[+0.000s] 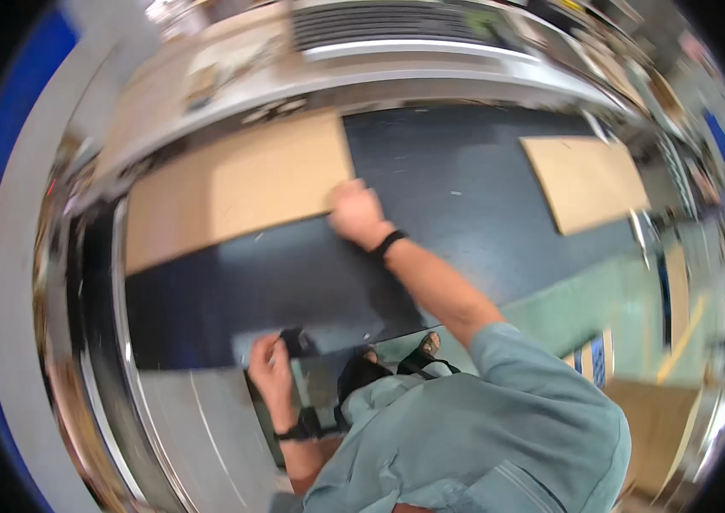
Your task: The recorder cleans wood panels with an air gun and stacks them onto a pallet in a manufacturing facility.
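Note:
A long tan board (234, 184) lies on the black worktop (465, 197), toward its far left. My right hand (355, 212) is closed at the near right corner of this board, its arm stretched forward. By the worktop's front edge is my left hand (270, 363), its fingers curled together. Whatever may be in those fingers is too blurred to make out. A small dark object (298, 342) sits right beside that hand. Each of my wrists wears a black band.
A second tan board (589, 181) rests at the worktop's right end, near a metal bracket (640, 235). Behind the worktop runs a pale raised ledge (362, 79) with a ribbed dark panel (405, 27). Silver rails (144, 410) line the left. A carton (653, 427) stands at lower right.

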Demonstrator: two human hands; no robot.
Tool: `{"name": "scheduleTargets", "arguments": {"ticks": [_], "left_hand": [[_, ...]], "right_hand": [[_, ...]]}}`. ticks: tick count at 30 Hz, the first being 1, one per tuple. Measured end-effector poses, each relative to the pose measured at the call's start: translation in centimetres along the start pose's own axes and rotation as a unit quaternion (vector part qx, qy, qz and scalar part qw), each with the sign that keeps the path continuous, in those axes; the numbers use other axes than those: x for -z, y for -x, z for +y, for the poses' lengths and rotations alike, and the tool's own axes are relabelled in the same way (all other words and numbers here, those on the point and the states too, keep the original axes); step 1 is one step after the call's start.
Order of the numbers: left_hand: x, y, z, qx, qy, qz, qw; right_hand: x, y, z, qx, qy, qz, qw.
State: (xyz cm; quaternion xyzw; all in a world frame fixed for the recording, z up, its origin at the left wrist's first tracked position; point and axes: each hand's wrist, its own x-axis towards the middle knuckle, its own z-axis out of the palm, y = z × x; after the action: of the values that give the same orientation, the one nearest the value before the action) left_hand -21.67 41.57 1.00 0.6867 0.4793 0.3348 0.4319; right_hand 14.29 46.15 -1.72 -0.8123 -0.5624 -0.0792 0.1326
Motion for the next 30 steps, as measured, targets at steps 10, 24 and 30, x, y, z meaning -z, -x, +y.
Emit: {"name": "scheduleTargets", "arguments": {"ticks": [10, 24, 30], "left_hand": [[2.5, -11.9, -5.8, -0.324, -0.256, 0.012, 0.911], [-6.4, -6.9, -2.5, -0.326, -0.577, -0.022, 0.748], [-9.6, -2.4, -1.6, -0.358, -0.545, -0.106, 0.751]], "right_hand": [[0.3, 8.4, -3.7, 0.055, -0.083, -0.064, 0.993], [11.2, 37.8, 2.9, -0.45, -0.371, 0.06, 0.81], [9.8, 41.8, 6.0, -0.47, -0.708, 0.023, 0.527]]}}
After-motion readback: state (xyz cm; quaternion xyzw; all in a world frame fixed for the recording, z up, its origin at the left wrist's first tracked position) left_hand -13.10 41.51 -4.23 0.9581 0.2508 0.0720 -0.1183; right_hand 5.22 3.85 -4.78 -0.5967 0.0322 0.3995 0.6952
